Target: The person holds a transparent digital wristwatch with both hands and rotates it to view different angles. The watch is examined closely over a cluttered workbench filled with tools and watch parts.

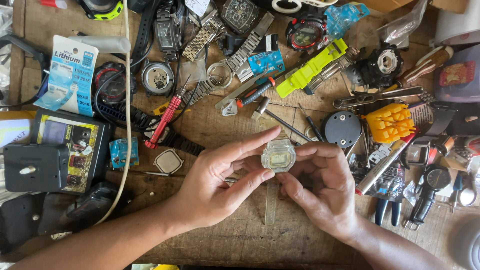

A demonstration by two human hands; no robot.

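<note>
Two bare hands are seen over a cluttered wooden workbench [235,240], meeting near its middle. One clear plastic watch case [278,155], squarish and pale, is held between them above the bench top. The left hand [215,185] is closed on the case from the left, with the index finger laid along its far edge and the thumb pressed to its near-left corner. The right hand [325,185] is closed on it from the right, fingers curled round the far-right side and thumb set beneath. A translucent strap [270,202] is seen hanging from the case toward the near edge.

Items catalogued round about: a red-handled screwdriver [164,121], lying to the far left of the hands; a square metal case back [168,161], just left of the left hand; a round black disc [341,129], just beyond the right hand; a yellow plastic holder [390,122], further right; a yellow-green strap [311,68], far side; a blue-and-white battery card [70,75], far left.
</note>
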